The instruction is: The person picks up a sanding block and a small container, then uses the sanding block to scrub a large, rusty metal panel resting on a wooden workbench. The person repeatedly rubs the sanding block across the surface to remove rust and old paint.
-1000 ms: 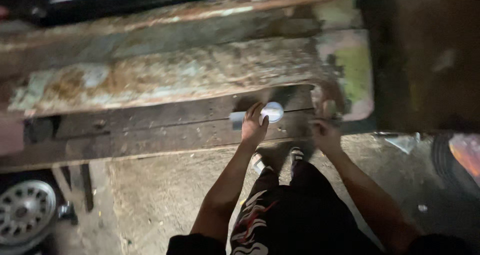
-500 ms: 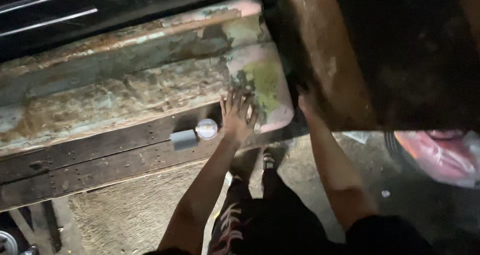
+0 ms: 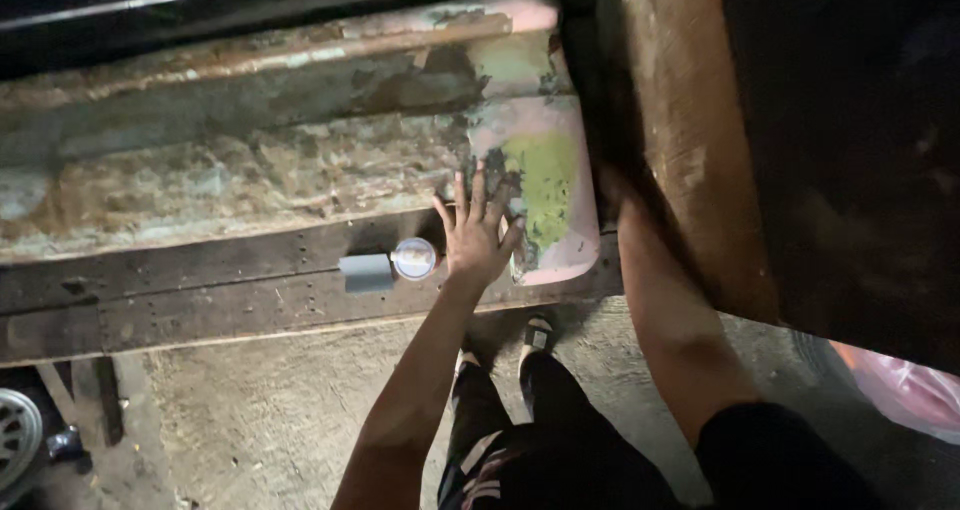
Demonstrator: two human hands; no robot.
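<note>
Head view. Dim workshop, rough concrete floor [image 3: 270,410], gritty and stained. A long rusted metal panel [image 3: 250,180] lies across, paint flaking in teal, brown and pink, with a yellow-green patch near its rounded right end. Below it runs a dark steel beam [image 3: 180,300], pitted. On the beam sits a small grey block [image 3: 366,270], touching a round white-lidded container [image 3: 414,258]. Left hand [image 3: 478,235] lies flat on the panel's worn end, fingers spread, gripping nothing, just beside the container. Right hand [image 3: 612,185] reaches under a dark rusty slab [image 3: 700,140]; fingers hidden, cannot tell their state. Wheel rim [image 3: 15,435] at lower left; pink plastic bag [image 3: 900,385] at lower right.
</note>
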